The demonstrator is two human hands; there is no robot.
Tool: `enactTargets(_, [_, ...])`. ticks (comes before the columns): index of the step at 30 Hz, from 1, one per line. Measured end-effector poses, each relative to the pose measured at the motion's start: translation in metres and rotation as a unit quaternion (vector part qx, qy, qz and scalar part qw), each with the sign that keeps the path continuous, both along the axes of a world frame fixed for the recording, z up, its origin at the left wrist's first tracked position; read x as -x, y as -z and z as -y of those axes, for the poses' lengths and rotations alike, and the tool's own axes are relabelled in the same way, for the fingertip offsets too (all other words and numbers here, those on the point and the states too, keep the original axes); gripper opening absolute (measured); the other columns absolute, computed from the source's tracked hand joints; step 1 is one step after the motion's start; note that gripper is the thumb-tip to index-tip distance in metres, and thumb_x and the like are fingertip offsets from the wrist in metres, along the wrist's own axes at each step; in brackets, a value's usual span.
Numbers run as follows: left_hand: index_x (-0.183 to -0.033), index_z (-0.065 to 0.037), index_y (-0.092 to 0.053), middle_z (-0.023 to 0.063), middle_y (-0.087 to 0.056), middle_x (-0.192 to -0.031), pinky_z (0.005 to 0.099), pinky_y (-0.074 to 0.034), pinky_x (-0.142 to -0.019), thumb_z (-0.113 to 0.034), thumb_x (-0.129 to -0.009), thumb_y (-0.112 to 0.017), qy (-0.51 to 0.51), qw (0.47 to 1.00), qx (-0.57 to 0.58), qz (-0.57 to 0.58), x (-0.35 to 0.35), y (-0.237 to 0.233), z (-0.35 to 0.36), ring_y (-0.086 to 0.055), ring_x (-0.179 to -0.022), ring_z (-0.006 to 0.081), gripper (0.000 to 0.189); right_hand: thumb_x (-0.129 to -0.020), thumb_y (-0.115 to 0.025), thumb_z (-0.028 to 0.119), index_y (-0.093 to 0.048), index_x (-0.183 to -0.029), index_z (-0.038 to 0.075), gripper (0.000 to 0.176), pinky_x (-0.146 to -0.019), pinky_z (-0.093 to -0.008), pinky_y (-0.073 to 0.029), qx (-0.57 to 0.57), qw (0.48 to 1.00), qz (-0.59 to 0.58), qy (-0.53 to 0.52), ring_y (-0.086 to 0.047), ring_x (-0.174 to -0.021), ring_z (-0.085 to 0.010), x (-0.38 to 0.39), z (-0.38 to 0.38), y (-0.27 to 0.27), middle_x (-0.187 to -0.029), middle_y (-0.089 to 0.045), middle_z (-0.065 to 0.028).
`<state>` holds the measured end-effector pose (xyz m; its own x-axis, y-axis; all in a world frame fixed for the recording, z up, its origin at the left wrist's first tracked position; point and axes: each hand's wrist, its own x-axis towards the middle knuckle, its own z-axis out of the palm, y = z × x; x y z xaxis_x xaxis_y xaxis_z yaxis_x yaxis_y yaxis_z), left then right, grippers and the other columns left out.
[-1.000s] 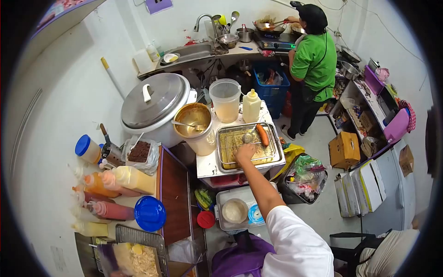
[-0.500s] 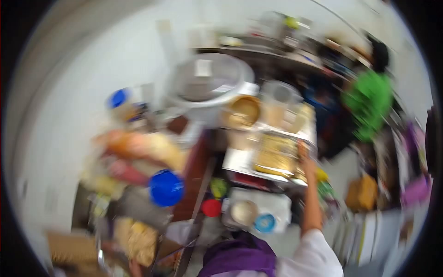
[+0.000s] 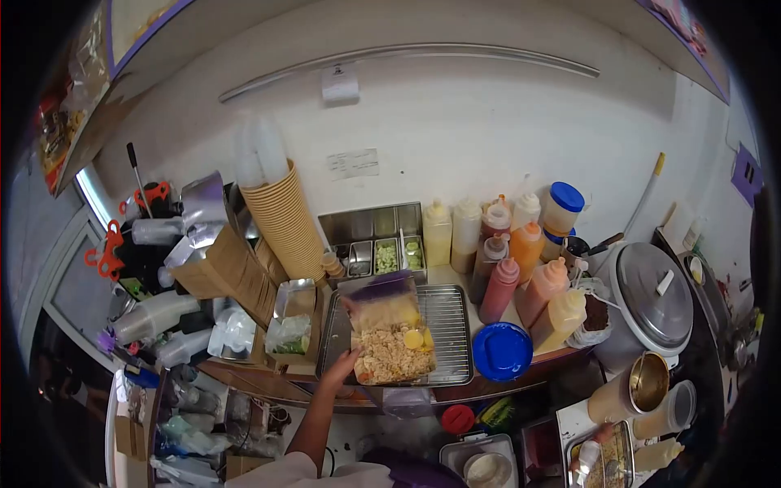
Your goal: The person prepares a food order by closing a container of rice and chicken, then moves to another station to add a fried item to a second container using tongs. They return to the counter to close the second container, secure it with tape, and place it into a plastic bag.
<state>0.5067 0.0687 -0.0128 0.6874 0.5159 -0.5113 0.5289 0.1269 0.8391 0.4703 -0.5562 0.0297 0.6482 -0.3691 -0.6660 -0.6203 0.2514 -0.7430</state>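
Note:
My left hand [image 3: 346,363] grips the left edge of an open food container [image 3: 364,307]. Its upper part looks like a raised flap with a purple top edge. Crumbly, light-brown food [image 3: 386,358] fills the lower part, with round yellow pieces [image 3: 418,338] at the right. Beneath it is a metal tray with a wire rack [image 3: 450,333]. Far to the lower right, my right hand [image 3: 603,433] is over a metal pan of yellowish food [image 3: 614,468]. Its fingers look closed around something pale and blurred.
Several sauce bottles [image 3: 500,289] stand behind a blue lid [image 3: 503,351]. A metal topping bin [image 3: 386,257] and stacked paper cups [image 3: 285,220] are at the back. To the right are a large lidded cooker [image 3: 651,293] and a brown tub [image 3: 618,398].
My view has swung left to face the counter. The food container, earlier at the lower left, is now over the rack in my left hand. My right hand remains by the pan.

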Motion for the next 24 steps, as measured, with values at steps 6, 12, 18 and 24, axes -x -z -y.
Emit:
enactTargets(6, [-0.149, -0.005, -0.018, 0.0158, -0.014, -0.155, 0.0427, -0.022, -0.112, -0.055, -0.095, -0.036, 0.020, 0.998, 0.027, -0.061, -0.005, 0.022, -0.010, -0.014, -0.143, 0.0310, 0.076, -0.085, -0.066, 0.031, -0.068, -0.088, 0.000, 0.031, -0.058, -0.0374, -0.048, 0.086, 0.807, 0.204, -0.547, -0.066, -0.069, -0.0290, -0.095, -0.168, -0.021, -0.075, -0.068, -0.0150])
enactTargets(12, [-0.148, -0.006, -0.021, 0.0147, -0.018, -0.154, 0.0450, -0.021, -0.111, -0.057, -0.095, -0.031, 0.017, 0.998, 0.055, -0.040, -0.005, 0.014, -0.007, -0.017, -0.142, 0.0302, 0.075, -0.078, -0.067, 0.023, -0.060, -0.082, 0.003, 0.022, -0.060, -0.0454, -0.050, 0.408, 0.480, 0.506, -0.589, -0.063, -0.068, -0.0364, -0.142, -0.327, -0.072, -0.070, -0.062, -0.0174])
enactTargets(18, [-0.147, -0.002, -0.019, 0.0162, -0.018, -0.154, 0.0394, -0.021, -0.112, -0.060, -0.096, -0.027, 0.020, 0.997, 0.073, 0.023, 0.002, 0.002, 0.002, -0.017, -0.142, 0.0281, 0.079, -0.073, -0.061, 0.005, -0.061, -0.086, 0.000, 0.014, -0.056, -0.0376, -0.054, 0.531, 0.374, 0.450, -0.613, -0.068, -0.067, -0.0289, -0.142, -0.391, -0.057, -0.077, -0.066, -0.0159])
enactTargets(24, [-0.148, -0.002, -0.014, 0.0168, -0.014, -0.155, 0.0391, -0.014, -0.114, -0.060, -0.096, -0.024, 0.045, 0.998, 0.018, 0.040, -0.002, 0.005, -0.004, -0.011, -0.144, 0.0286, 0.079, -0.073, -0.061, 0.005, -0.063, -0.085, 0.000, 0.014, -0.058, -0.0389, -0.055, 0.535, 0.369, 0.429, -0.627, -0.069, -0.070, -0.0300, -0.139, -0.412, -0.031, -0.078, -0.066, -0.0181])
